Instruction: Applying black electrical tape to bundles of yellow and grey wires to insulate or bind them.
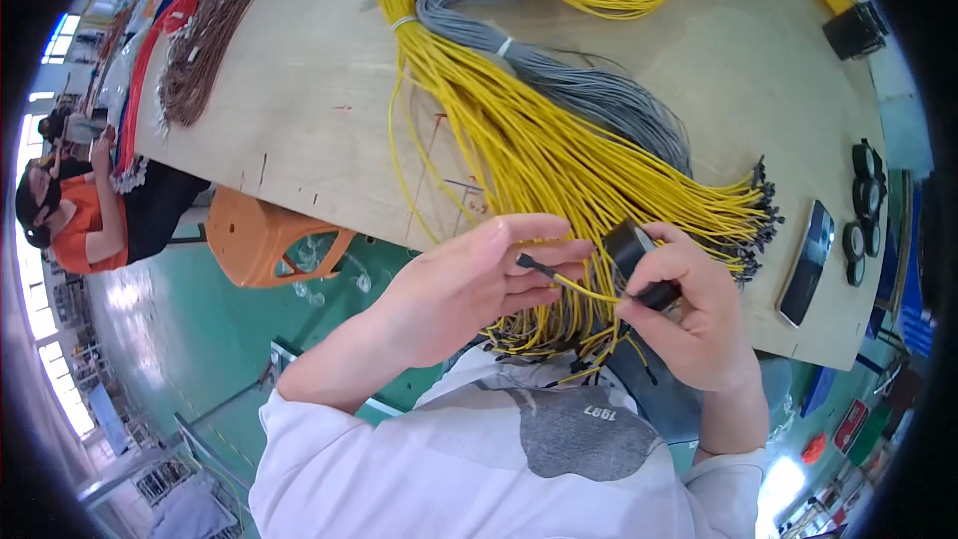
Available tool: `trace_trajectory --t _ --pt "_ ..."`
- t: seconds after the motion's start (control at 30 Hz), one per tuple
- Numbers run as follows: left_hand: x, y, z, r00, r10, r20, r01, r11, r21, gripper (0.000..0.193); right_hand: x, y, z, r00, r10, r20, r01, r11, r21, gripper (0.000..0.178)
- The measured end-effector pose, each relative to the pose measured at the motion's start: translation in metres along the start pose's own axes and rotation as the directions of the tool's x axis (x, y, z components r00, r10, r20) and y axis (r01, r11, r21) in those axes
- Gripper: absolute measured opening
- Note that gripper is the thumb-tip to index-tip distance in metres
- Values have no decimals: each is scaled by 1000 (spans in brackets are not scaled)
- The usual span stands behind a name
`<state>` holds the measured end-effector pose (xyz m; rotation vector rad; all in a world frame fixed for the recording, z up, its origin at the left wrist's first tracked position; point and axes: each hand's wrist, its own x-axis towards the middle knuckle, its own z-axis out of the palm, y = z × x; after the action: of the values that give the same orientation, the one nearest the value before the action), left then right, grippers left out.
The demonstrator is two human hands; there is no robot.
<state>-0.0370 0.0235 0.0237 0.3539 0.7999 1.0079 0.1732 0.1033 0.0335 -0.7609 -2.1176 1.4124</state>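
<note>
My right hand (694, 314) is closed round a roll of black tape (628, 248). Its thumb and forefinger also pinch a yellow wire (589, 291), whose black-covered end (534, 264) points left, in front of my other hand. My left hand (464, 279) is stretched flat, fingers apart, beside that wire end; no grip on it shows. Beneath and beyond both hands, a large bundle of yellow wires (519, 130) fans over the table, many with black ends (763, 205) at the right. More yellow wires with dark tips (579, 364) hang over the near edge above my lap.
Grey wires (589, 90) lie under the yellow ones on the wooden table (309, 70). A phone (806, 262) and several black tape rolls (866, 198) sit at right. Brown wires (215, 50) hang far left. An orange stool (249, 240) and a person in orange (90, 225) are at left.
</note>
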Motion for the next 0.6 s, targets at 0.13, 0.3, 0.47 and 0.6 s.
trace_trajectory --t 0.13,0.3,0.47,0.6 --pt "5 4 -5 986 -166 1 162 965 -207 57 3 -1 -3 997 37 64 -38 999 10 18" --pt "8 5 -6 963 -250 100 265 946 -186 54 2 -1 -2 996 31 78 -31 999 6 17" --pt "5 12 5 967 -245 67 251 963 -103 47 4 -3 -5 995 43 95 -38 998 -50 16" --pt "-1 13 16 973 -231 0 229 967 -109 45 3 -1 -5 997 17 73 -10 995 -97 16"
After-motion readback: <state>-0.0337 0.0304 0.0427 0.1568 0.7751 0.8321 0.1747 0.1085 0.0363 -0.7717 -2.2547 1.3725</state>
